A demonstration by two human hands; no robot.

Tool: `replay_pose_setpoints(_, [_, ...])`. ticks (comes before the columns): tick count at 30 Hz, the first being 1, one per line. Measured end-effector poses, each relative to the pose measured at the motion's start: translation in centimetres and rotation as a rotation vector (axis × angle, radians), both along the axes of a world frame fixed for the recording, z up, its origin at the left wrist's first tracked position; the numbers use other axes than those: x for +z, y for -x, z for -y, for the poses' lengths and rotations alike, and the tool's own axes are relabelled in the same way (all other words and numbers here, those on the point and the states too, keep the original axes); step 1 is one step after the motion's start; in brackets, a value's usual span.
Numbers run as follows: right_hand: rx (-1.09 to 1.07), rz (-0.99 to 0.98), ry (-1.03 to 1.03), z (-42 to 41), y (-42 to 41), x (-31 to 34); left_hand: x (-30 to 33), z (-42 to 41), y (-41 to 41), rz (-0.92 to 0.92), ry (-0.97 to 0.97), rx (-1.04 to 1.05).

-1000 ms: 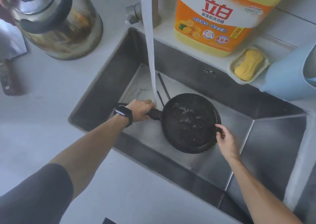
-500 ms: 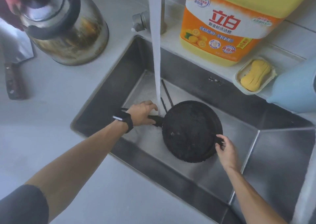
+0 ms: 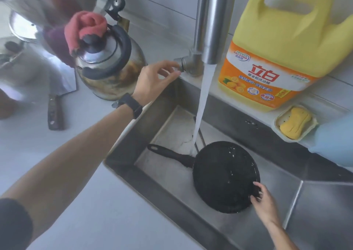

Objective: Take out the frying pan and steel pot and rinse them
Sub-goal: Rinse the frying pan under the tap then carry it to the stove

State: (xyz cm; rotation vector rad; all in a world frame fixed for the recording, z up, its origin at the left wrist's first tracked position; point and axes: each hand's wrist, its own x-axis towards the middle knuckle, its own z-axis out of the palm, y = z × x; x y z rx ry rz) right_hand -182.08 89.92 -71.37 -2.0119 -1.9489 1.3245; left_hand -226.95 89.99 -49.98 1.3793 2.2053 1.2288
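The left hand [image 3: 155, 78] reaches to the tap handle [image 3: 180, 66], fingers loosely spread and just at its end, not visibly clamped on it; the right hand [image 3: 264, 204] pinches the near rim of the frying pan [image 3: 226, 176], which lies in the sink [image 3: 238, 123] with its handle pointing left and free; the water stream [image 3: 202, 108] falls just beside the pan at the handle joint, and droplets shine on its dark surface. By my reading the pan is out and its rinse is well on, perhaps ending if the tap is about to be turned; no steel pot is in the sink, so that half seems undone. Room is tight on the left: a kettle [image 3: 108, 68] stands just beside the reaching wrist; a detergent jug [image 3: 277, 58] and a soap dish [image 3: 295, 124] line the back ledge; the sink floor left of the pan is open.
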Motion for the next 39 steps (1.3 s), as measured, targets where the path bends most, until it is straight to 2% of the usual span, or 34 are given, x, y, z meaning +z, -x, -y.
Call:
replay_pose_setpoints(4, [-0.023, -0.006, 0.015, -0.2, 0.1, -0.2, -1.3, -0.4, 0.5, -0.004, -0.050, 0.001])
replay_pose_setpoints(9, [-0.007, -0.019, 0.036, -0.2, -0.1, 0.2, -2.0, -0.7, 1.2, 0.126, -0.006, 0.007])
replay_pose_setpoints(15, [-0.014, -0.003, 0.021, -0.1, 0.1, 0.9, -1.4, -2.1, -0.8, 0.226, -0.062, 0.032])
replay_pose_setpoints(21, [-0.013, 0.016, 0.040, -0.1, 0.3, 1.3, -3.7, 0.7, -2.1, 0.151, -0.098, 0.053])
replay_pose_setpoints(23, [-0.011, 0.008, 0.057, -0.2, 0.4, 1.7, -6.6, 3.7, -3.8, 0.020, 0.031, -0.044])
replay_pose_setpoints(27, [-0.023, -0.087, 0.171, -1.7, 0.0, 2.2, -12.4, 6.1, -6.7, -0.406, 0.820, -0.787])
replay_pose_setpoints(29, [-0.003, -0.142, 0.252, -2.5, -0.4, 2.3, -14.1, 5.5, -7.4, -0.474, 1.018, -0.906])
replay_pose_setpoints(32, [0.081, -0.159, 0.294, -3.8, -0.6, 2.5, -15.6, 4.9, -8.3, -0.472, 1.080, -0.912])
replay_pose_setpoints(37, [0.177, -0.113, 0.249, -4.7, -0.6, 2.6, -15.6, 5.6, -9.0, -0.440, 0.960, -0.884])
replay_pose_setpoints(39, [0.159, -0.116, 0.208, -3.9, -0.9, 3.1, -15.2, 6.0, -8.7, -0.490, 0.913, -0.881])
